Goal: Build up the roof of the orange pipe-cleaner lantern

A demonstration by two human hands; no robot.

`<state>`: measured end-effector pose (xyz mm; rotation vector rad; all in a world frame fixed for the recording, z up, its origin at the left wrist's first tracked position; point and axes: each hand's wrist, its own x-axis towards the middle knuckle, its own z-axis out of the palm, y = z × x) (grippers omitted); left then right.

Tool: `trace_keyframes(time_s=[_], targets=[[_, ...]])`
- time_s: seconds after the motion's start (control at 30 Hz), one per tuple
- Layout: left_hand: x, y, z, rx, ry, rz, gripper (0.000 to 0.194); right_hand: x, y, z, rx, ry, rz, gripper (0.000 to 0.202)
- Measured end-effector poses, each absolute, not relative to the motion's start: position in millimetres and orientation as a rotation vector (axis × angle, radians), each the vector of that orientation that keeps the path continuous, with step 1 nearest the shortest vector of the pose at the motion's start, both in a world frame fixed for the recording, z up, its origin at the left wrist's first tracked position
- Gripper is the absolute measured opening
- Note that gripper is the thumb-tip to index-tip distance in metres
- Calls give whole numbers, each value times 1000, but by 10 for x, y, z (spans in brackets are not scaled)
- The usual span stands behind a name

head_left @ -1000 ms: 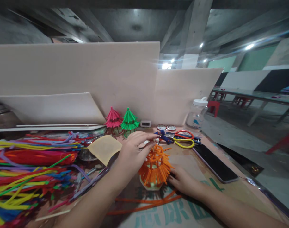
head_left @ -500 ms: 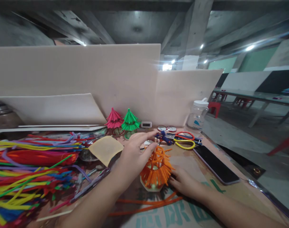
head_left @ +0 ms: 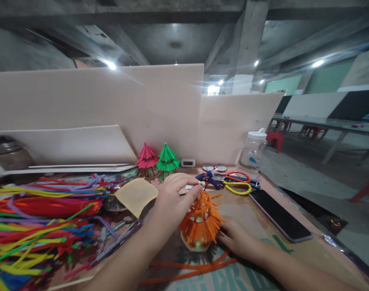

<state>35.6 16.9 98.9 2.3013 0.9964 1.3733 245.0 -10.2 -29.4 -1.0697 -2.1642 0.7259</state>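
Note:
A small orange pipe-cleaner pavilion (head_left: 201,229) with a fringed roof stands upright on a pale base in front of me. My left hand (head_left: 174,200) is closed at its peak, thumb and forefinger pinching the top, where a small whitish bit shows. From the right, my right hand (head_left: 237,236) holds the pavilion low at the roof's edge; its fingertips are partly hidden behind the fringe. Loose orange pipe cleaners (head_left: 184,265) lie on the table just in front of the base.
Bundles of coloured pipe cleaners (head_left: 45,226) fill the left side. Pink (head_left: 147,155) and green (head_left: 168,157) pavilions stand behind. Beyond my hands lie a blue glue gun (head_left: 211,178) and scissors (head_left: 237,186); a phone (head_left: 281,214) and a clear jug (head_left: 252,151) are at right.
The whole view has shifted slightly, so things sit a little lower in the picture. Both hands keep their places on the orange pavilion, with hardly any other movement.

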Motion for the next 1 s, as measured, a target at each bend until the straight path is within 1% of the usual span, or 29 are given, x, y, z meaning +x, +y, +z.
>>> trace_keyframes(time_s=[0.2,0.4,0.67,0.73,0.83,0.87,1.0], targets=[[354,179,1003,2331,988,1392,8,2417,-111,-222,-1035,-2127,791,22],[345,196,998,2344,985,1386,5,2429,-100,-280,-1029,-2130,763,21],[334,186,1018,2387,1009,1363,6,2419,-104,-236,-1024,-2119,784,20],[319,182,1039,2401,1034,1314,10,2419,-106,-225,-1029,-2118,779,21],[288,171,1089,2349,1089,1290,24,2427,-100,-234,-1018,-2135,770,23],[278,165,1109,2328,1082,1310,25,2432,-96,-243,-1017,-2142,760,23],[256,141,1179,2361,909,1416,22,2450,-79,-279,-1039,-2169,715,22]])
